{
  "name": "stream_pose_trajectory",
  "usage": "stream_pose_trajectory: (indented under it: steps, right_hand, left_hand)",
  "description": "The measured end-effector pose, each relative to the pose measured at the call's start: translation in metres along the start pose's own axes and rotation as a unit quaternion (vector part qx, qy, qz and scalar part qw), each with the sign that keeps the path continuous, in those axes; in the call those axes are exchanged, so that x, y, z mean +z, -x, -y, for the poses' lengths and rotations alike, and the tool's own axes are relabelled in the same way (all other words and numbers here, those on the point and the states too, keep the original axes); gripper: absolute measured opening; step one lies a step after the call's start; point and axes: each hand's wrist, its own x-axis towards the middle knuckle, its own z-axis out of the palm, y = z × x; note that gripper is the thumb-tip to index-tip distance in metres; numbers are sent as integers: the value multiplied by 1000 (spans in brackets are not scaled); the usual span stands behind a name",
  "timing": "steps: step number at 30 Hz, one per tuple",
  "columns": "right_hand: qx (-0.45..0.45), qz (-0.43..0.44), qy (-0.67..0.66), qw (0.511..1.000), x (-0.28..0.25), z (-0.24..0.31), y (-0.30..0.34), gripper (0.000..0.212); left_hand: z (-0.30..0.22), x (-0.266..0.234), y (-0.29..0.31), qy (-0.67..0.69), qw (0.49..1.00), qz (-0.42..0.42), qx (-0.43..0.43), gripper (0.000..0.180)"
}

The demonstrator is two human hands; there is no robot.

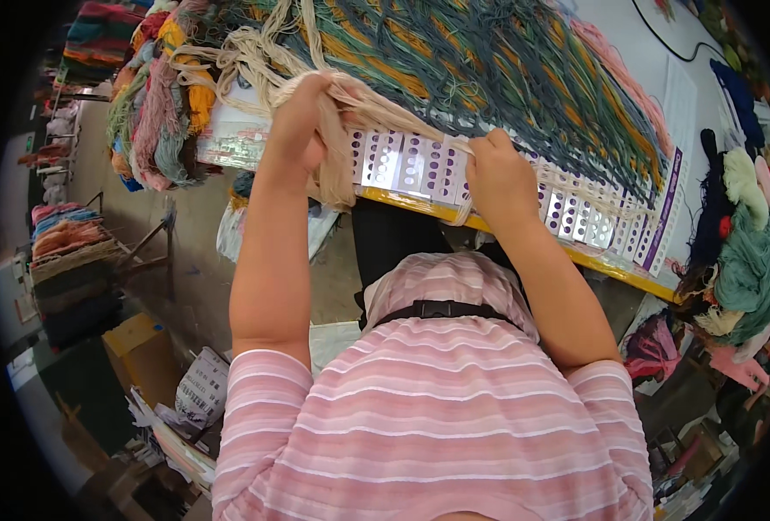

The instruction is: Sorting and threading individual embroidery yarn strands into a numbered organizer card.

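A bundle of cream yarn [376,108] stretches between my two hands over the table's near edge. My left hand [307,122] is closed around the bundle, and a thick tail of it hangs below the fingers. To the right, my right hand [502,178] grips the narrower end of the yarn in a fist, with a loose strand dangling beneath it. Under the hands lies a row of white cards with purple-rimmed holes [415,165]. Teal, green and mustard threads [480,78] spread over the table behind the cards, some lying across them.
Yellow tape [419,202] runs along the table's near edge, close to my body. Colourful yarn hanks [155,122] hang at the left corner, and more hanks [750,243] hang at the right. A black cord [663,39] lies at the far right. Cardboard boxes [142,352] stand on the floor, lower left.
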Motion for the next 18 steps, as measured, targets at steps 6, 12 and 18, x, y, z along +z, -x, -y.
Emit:
stream_pose_trajectory:
  steps: [6,12,18]
  right_hand:
    - [-113,-117,34,986,-3,-12,-9,10]
    - [16,31,-240,970,-16,0,-11,17]
    - [-1,60,-219,974,-3,-20,-13,23]
  left_hand:
    - [10,30,23,199,964,128,-126,24]
    - [48,63,19,-69,948,304,-64,11]
    - [34,41,2,-303,943,128,58,13]
